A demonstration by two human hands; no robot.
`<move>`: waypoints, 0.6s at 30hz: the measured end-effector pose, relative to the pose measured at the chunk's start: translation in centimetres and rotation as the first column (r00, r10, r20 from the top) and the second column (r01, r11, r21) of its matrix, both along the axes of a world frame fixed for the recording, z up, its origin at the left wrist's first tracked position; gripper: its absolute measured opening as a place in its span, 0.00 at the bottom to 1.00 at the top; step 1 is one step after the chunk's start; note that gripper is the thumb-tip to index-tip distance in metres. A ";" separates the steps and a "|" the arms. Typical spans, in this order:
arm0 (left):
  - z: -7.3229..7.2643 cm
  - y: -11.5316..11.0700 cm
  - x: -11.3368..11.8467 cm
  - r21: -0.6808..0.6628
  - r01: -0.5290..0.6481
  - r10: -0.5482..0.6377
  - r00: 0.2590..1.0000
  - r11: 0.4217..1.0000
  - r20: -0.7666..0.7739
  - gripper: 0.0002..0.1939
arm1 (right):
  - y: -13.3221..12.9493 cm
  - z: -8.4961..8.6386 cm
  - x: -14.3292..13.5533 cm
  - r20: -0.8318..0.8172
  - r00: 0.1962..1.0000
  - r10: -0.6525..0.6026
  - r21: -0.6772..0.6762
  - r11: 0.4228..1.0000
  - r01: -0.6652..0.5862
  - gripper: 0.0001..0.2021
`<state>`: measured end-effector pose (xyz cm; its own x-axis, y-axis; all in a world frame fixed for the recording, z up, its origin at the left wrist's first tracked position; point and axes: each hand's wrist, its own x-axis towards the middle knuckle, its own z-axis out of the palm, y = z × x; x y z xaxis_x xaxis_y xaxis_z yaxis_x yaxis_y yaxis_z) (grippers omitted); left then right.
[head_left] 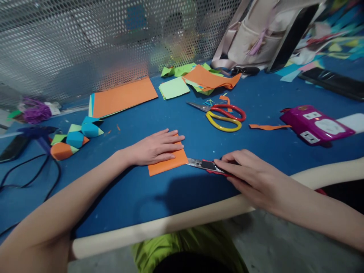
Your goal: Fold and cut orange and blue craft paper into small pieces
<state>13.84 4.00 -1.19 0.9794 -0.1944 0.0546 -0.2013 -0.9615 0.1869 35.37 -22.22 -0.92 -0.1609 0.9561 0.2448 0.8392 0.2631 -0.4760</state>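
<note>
My left hand lies flat with fingers stretched over a folded orange paper, pressing it to the blue table. In my right hand is a utility knife with a black and red handle. Its metal tip meets the paper's right edge; whether it is inside the fold I cannot tell. Scissors with one red and one yellow handle lie partly open behind my hands. A thin orange paper strip rests to their right.
Orange sheets, light green squares and crumpled orange paper line the metal mesh. Folded paper pieces, a blue glue gun and a cable sit left. A magenta socket block, phone and bag stand right.
</note>
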 end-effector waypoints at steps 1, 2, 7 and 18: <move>0.0 0.0 0.0 -0.002 -0.002 0.002 1.000 1.000 0.000 0.22 | -0.1 0.1 -0.1 -0.007 1.000 0.006 -0.010 1.000 -0.006 0.19; 0.0 0.0 0.0 -0.003 -0.004 0.004 1.000 1.000 -0.002 0.22 | -0.3 0.2 -0.2 -0.017 1.000 0.009 -0.019 1.000 -0.009 0.19; -0.1 0.0 0.0 0.004 -0.004 0.004 1.000 1.000 -0.009 0.24 | -0.8 0.2 -0.8 -0.053 0.998 -0.036 -0.021 0.999 0.035 0.17; -0.2 0.1 0.0 -0.006 -0.007 0.007 1.000 1.000 -0.018 0.24 | -0.4 -0.4 -1.0 -0.035 0.999 -0.011 0.011 1.000 0.011 0.17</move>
